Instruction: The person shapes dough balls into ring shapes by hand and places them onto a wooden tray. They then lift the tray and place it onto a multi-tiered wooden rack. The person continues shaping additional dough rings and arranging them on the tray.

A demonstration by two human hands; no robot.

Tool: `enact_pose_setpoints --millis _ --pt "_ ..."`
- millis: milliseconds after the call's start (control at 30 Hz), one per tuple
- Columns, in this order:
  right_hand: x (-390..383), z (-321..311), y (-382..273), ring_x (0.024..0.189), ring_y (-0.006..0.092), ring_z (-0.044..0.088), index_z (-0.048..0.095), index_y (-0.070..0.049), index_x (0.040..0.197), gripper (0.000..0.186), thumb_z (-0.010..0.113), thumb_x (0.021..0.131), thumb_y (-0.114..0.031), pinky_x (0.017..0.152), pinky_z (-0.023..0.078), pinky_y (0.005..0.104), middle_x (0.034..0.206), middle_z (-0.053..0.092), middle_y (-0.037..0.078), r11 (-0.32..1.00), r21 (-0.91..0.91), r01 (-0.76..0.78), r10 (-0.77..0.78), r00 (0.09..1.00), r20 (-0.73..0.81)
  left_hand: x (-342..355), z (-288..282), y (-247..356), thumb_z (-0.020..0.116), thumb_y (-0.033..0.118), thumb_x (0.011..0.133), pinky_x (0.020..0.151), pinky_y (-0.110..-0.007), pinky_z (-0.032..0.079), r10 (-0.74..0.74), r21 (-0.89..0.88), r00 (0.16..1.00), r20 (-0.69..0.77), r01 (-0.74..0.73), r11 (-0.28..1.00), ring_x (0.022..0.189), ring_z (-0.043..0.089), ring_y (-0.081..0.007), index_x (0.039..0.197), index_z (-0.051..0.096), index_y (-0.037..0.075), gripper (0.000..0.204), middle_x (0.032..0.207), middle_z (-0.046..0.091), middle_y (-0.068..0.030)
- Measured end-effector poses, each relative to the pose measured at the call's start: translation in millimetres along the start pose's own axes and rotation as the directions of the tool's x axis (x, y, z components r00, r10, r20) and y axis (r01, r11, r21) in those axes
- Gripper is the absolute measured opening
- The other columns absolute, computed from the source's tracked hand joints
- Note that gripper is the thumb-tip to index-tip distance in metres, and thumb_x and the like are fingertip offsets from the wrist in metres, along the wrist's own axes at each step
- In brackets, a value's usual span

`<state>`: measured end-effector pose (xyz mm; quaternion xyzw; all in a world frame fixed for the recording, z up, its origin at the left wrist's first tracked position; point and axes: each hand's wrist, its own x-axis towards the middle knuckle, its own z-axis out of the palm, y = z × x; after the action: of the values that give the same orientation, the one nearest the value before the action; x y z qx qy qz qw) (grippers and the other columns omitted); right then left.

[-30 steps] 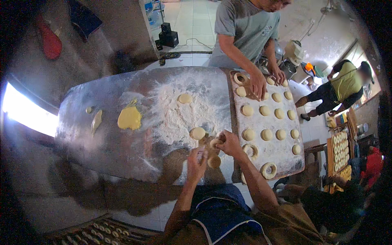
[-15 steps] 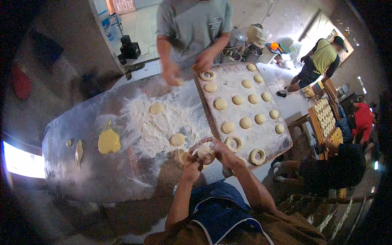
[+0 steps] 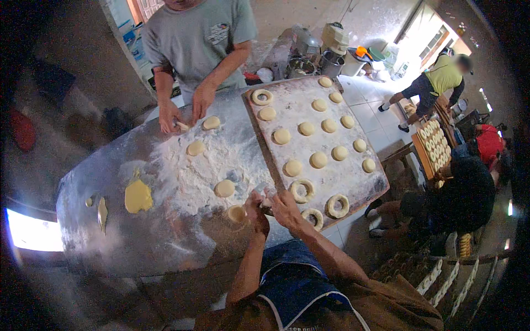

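Observation:
Close together at the table's near edge, my left hand (image 3: 256, 212) and my right hand (image 3: 285, 209) are both closed on a floury piece of dough (image 3: 267, 202). Fingers cover most of that piece, so its shape is hidden. Just left of my hands lies a round object (image 3: 237, 214), pale brown. Beyond it a dough round (image 3: 224, 188) rests on the spread flour (image 3: 190, 179), with another dough round (image 3: 195, 148) farther off. Beside my right hand, dough rings (image 3: 302, 191) sit on the near end of a floured board (image 3: 301, 107); several flat dough rounds (image 3: 318, 160) fill its middle.
Across the metal table (image 3: 88, 165), a co-worker's hands (image 3: 185, 113) handle dough near another dough round (image 3: 211, 122). A yellow dough lump (image 3: 138, 196) lies at left. Other people work on the right beside a tray of dough rings (image 3: 435, 144). Pots (image 3: 331, 63) stand behind.
My hands have closed in on the dough piece, which showed more openly before. Another ring now shows fully beside my right hand. The co-worker has shifted left and bends over the table.

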<state>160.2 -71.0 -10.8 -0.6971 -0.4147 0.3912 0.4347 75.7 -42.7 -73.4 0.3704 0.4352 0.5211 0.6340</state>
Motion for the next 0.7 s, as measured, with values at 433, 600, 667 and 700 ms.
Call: enact_pose_setpoints --millis 433,600,667,700 --pt "-38.0 -96.3 1.5 0.060 0.0346 0.052 0.055 0.004 0.080 0.032 0.046 0.091 -0.025 0.056 0.041 0.0448 0.062 0.049 0.023 0.968 -0.117 0.223 -0.218 0.975 0.052 -21.4 55.7 -2.0 0.036 0.037 0.093 0.065 -0.033 0.044 0.183 0.263 0.903 0.390 -0.300 0.917 0.073 0.057 -0.0239 0.079 0.049 0.001 0.040 0.076 0.058 -0.0083" --pt "-54.9 -126.9 32.0 0.057 0.0337 0.054 0.055 0.004 0.074 0.049 0.035 0.094 -0.037 0.058 0.042 0.0445 0.057 0.048 0.021 0.928 -0.219 0.301 -0.322 0.944 -0.066 -45.3 91.8 -21.5 0.035 0.045 0.092 0.057 -0.037 0.039 0.239 0.197 0.891 0.386 -0.333 0.922 0.067 0.054 -0.0279 0.074 0.046 0.000 0.050 0.069 0.053 -0.0123" --pt "-55.2 -146.0 41.5 0.059 0.0293 0.056 0.056 0.003 0.075 0.050 0.035 0.095 -0.038 0.059 0.044 0.0419 0.059 0.050 0.019 0.927 -0.243 0.286 -0.291 0.956 0.015 -55.5 111.2 -14.4 0.037 0.041 0.092 0.061 -0.036 0.040 0.249 0.264 0.887 0.389 -0.366 0.892 0.071 0.054 -0.0270 0.078 0.050 0.001 0.044 0.073 0.054 -0.0117" --pt "-54.6 -155.3 47.0 0.060 0.0271 0.057 0.056 0.003 0.076 0.051 0.035 0.095 -0.039 0.060 0.045 0.0405 0.059 0.051 0.017 0.925 -0.258 0.278 -0.273 0.960 0.054 -56.5 117.3 -16.8 0.039 0.039 0.091 0.064 -0.035 0.041 0.399 0.435 0.785 0.475 -0.603 0.669 0.072 0.053 -0.0250 0.080 0.052 0.003 0.040 0.075 0.055 -0.0101"
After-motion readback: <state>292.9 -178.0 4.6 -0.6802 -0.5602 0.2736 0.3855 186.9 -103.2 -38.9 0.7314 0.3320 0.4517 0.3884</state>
